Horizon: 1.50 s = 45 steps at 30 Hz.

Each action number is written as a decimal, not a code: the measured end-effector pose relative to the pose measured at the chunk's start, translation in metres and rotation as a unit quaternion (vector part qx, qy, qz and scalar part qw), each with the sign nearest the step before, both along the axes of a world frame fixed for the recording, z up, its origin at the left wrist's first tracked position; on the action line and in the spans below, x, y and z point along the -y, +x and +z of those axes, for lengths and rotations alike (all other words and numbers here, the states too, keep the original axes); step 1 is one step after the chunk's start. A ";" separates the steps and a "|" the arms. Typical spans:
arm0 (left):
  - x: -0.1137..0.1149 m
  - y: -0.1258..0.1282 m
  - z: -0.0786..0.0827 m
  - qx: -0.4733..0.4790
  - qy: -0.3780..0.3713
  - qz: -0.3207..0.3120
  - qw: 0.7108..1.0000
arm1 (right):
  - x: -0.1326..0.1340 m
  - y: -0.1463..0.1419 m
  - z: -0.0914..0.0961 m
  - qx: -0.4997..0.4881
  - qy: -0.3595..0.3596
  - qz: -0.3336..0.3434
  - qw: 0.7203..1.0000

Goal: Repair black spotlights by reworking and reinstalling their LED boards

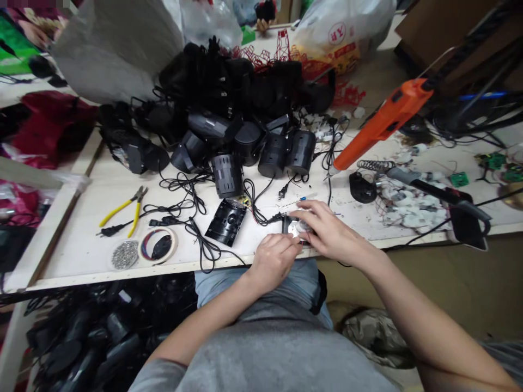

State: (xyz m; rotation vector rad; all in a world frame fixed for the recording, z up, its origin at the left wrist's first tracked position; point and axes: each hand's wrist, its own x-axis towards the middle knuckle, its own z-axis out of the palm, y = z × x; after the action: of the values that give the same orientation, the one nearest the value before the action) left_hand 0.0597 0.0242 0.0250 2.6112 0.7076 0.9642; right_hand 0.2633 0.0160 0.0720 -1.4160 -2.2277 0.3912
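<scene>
At the table's front edge, both hands meet over a small black housing piece with a whitish part in it (291, 226). My left hand (275, 257) is closed, its fingertips pressed at the near side of the piece. My right hand (329, 231) curls over it from the right, thumb and fingers pinching a small pale part that they largely cover. Just beyond lies a thin screwdriver with a blue end (301, 200). Left of the hands rests an open black casing half (226, 222), beside a slotted black cylinder housing (227, 175) with a cable.
Yellow-handled pliers (122, 211), a tape roll (158, 245) and a tub of screws (125, 255) lie left. Black lamp-like housings (249, 136) pile up behind. An orange electric screwdriver (379, 122) hangs at right, above a spring holder (376, 166) and white parts (412, 201).
</scene>
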 end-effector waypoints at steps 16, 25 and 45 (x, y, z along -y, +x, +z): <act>-0.004 -0.001 0.004 0.039 -0.044 -0.012 0.998 | 0.012 0.004 0.015 0.013 -0.031 -0.024 0.999; -0.019 -0.004 0.024 0.190 -0.261 0.021 0.946 | -0.066 0.047 0.040 -0.339 0.185 -0.373 0.844; -0.011 -0.002 0.019 0.236 -0.283 0.006 0.929 | 0.026 -0.053 0.083 -0.600 0.118 -0.133 0.780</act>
State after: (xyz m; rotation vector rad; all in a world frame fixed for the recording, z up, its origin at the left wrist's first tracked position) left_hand 0.0580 0.0350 0.0444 1.7896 0.7342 1.1294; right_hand 0.2100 -0.0104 0.1550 -0.8688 -0.9622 0.6425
